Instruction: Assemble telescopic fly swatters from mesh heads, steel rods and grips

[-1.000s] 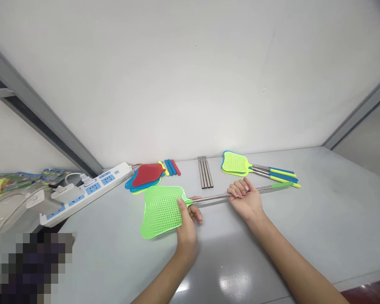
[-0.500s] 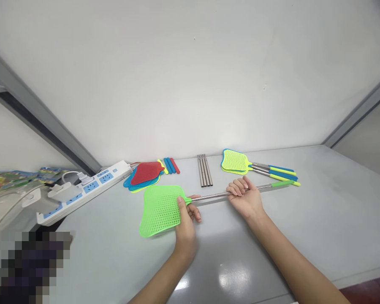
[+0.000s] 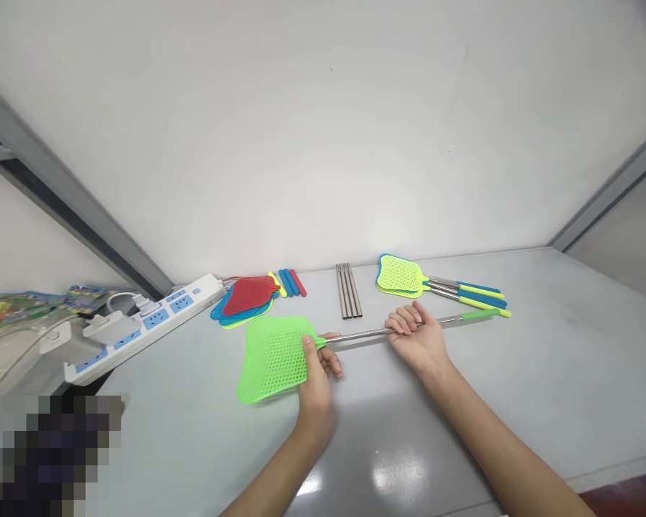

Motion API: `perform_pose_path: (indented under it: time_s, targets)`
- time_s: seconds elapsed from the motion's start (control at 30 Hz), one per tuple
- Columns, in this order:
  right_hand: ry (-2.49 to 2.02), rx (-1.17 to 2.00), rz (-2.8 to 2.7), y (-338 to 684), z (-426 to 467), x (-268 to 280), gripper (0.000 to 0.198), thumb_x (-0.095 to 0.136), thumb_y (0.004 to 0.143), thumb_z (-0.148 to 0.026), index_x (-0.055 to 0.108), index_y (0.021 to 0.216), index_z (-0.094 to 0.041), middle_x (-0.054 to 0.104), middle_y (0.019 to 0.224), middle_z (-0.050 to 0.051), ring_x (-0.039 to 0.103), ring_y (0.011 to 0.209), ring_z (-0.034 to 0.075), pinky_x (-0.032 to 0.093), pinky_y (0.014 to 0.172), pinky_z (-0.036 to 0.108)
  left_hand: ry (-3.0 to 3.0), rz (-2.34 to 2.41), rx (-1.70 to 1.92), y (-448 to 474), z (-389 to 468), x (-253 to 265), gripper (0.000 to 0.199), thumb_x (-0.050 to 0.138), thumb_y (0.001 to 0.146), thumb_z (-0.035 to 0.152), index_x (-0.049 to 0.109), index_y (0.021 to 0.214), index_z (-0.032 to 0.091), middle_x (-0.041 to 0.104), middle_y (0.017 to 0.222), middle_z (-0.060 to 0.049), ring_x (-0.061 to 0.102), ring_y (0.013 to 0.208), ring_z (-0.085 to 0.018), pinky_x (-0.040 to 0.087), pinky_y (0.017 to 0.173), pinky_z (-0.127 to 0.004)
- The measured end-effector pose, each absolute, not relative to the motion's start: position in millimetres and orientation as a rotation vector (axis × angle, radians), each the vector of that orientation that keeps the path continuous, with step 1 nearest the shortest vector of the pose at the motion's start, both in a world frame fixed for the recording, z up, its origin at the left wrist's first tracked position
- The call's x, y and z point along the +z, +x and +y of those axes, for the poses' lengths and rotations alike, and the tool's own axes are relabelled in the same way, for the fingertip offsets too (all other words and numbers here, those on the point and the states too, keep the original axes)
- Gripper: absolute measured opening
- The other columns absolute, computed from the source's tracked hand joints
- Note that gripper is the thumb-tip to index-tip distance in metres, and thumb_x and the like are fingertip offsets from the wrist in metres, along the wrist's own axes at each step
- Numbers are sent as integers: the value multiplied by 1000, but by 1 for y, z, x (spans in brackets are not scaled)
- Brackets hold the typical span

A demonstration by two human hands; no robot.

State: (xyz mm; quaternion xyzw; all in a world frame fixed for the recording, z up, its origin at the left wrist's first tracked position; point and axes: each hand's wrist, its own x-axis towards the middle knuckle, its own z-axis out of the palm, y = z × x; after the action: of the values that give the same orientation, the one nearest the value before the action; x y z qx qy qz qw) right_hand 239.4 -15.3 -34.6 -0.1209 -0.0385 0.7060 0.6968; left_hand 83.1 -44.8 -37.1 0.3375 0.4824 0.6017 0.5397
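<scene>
Looking down, we've got our hands well apart but both clamped on the green swatter (image 3: 358, 335), which lies crosswise over the nearer part of the table (image 3: 570, 373). Our left hand (image 3: 316, 380) pinches the head (image 3: 272, 362) by the neck (image 3: 321, 342), thumb on top and fingers underneath, probably so it can't twist. Our right hand (image 3: 415, 337) is palm up, fingers curled over the shaft (image 3: 369, 333), which we'd guess steadies it. The green grip (image 3: 479, 314) points right, its tip right by the pile of swatters (image 3: 401, 275); we can't tell if they touch. Along the wall (image 3: 328, 158) it looks sorted by kind: loose heads (image 3: 250, 293), little grips (image 3: 293, 282), four rods (image 3: 349, 291), likely lined up so everything's easy to grab. Space-wise, the power strip (image 3: 156, 319) boxes us in on the left and the wall caps the back, so swinging that head leftward seems a bit tight. Best elbow room looks to be toward us and off to the right, though the table's front edge cuts in at bottom right.
</scene>
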Motion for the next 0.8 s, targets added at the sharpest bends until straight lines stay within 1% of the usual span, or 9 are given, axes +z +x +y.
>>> perform_pose_path:
  time_s: [0.43,0.63,0.7,0.8]
  targets:
    - [-251,1594,-29,237,-15,-33,32,37,77,-18,19,51,-19,18,43,-6,25,37,8,29,38,20,779,1105,1417,81,-44,-37,45,36,76,53,58,81,14,39,43,4,36,43,-9,31,46,-20]
    - [-260,1588,-64,237,-14,-35,33,38,76,-18,19,50,-18,19,43,-6,25,37,8,30,39,20,717,1088,1407,80,-42,-39,42,40,73,53,58,74,15,39,43,4,37,41,-9,31,44,-20]
    - [-258,1582,-58,237,-14,-36,33,39,76,-17,19,50,-18,19,43,-6,25,37,8,30,39,20,698,1063,1393,79,-41,-40,42,41,73,53,58,74,14,42,44,3,39,42,-9,33,44,-20]
    - [-247,1586,-38,234,-14,-37,34,39,76,-18,18,49,-18,18,42,-6,24,36,8,30,39,20,654,1008,1365,78,-39,-41,45,39,74,53,58,77,12,51,52,-1,46,46,-11,37,47,-23]
